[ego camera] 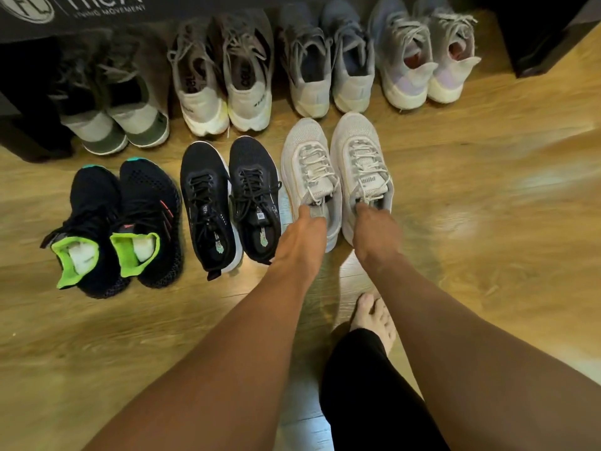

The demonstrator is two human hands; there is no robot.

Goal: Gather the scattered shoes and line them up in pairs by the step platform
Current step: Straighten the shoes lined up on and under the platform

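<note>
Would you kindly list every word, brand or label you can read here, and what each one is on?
"The A" on the black platform, cut off at the frame edge.
"MOVEMENT" below it; the word before is blurred.
"PUMA" on the tongue of the right beige shoe.
Insole print in the grey pair: blurred.
Tongue labels on the black pair: too small.

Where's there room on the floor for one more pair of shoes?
Free: the wood floor right of the white pair, in front of the grey-lilac pair; also the strip in front of the black-and-green pair and the black pair. Crowded: the back row along the step platform, four pairs side by side.
</note>
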